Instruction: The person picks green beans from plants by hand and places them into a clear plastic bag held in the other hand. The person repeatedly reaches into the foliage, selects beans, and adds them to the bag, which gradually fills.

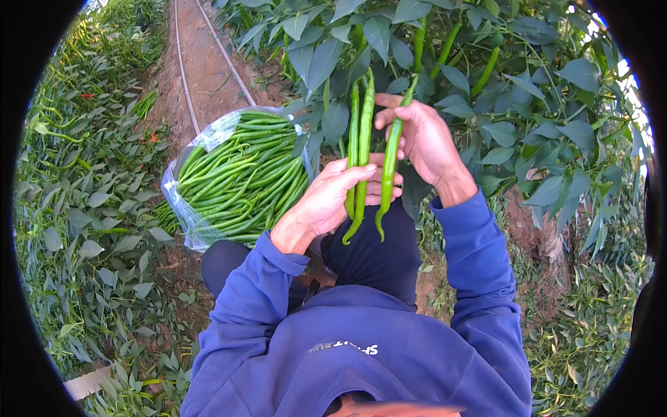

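Note:
My left hand (325,195) holds two long green chili peppers (366,125) upright, the thumb pressed across them and the fingers behind. My right hand (427,138) pinches a third green chili pepper (392,151) near its stem, between thumb and fingers. That pepper's curled lower end hangs in front of my left fingertips. Whether its stem is still joined to the plant I cannot tell. Just beyond both hands stands a leafy pepper plant (500,130), with more green peppers (485,70) hanging among the leaves.
To the left of my hands, a clear plastic bag (180,208) on the ground is heaped with green chili peppers (245,177). Two thin pipes (224,52) run along the bare soil path (200,68). Low pepper foliage (99,198) lies along the left, with a few red peppers (153,138).

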{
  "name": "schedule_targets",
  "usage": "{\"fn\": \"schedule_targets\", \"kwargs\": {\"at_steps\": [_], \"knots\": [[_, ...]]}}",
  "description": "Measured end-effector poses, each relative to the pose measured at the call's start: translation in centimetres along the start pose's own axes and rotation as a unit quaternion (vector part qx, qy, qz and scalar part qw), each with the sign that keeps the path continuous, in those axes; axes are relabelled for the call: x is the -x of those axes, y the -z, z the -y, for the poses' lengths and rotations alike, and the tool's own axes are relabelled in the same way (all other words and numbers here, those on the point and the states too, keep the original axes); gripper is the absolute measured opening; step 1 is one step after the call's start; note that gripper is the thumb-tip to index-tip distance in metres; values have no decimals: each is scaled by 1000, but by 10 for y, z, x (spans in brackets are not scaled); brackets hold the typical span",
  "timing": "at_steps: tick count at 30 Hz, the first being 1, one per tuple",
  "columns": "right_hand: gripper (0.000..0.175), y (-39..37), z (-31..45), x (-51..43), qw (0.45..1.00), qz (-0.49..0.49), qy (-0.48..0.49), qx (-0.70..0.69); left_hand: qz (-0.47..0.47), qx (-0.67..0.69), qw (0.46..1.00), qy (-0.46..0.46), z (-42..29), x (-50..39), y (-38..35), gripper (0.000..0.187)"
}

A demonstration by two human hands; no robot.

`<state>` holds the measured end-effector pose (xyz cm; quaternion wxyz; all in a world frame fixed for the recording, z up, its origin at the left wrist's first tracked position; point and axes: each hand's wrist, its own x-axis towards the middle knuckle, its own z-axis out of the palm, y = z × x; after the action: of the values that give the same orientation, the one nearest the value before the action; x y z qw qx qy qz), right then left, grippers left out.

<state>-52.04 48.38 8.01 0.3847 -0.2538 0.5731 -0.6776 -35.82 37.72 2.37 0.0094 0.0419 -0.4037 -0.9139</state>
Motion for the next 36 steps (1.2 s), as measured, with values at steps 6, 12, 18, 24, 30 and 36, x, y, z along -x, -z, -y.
{"fn": "schedule_targets", "kwargs": {"at_steps": [6,12,18,24,30,36], "knots": [[34,-27,-36,7,995,61,-45,71,-2,34,999,37,34,24,20,43],[24,-61,-74,31,981,79,-119,-129,-34,-152,988,-5,75,47,22,13],[24,-53,-73,46,996,65,-26,-53,-76,-187,979,-13,75,48,7,17],[28,16,-21,118,822,-285,402,286,-146,-357,919,-79,49,65,1,36],[26,144,46,112,687,-563,456,-59,-116,-460,866,-159,-1,71,-28,31],[45,106,49,29,895,-273,345,81,-49,-665,702,-249,-63,50,-99,18]]}}
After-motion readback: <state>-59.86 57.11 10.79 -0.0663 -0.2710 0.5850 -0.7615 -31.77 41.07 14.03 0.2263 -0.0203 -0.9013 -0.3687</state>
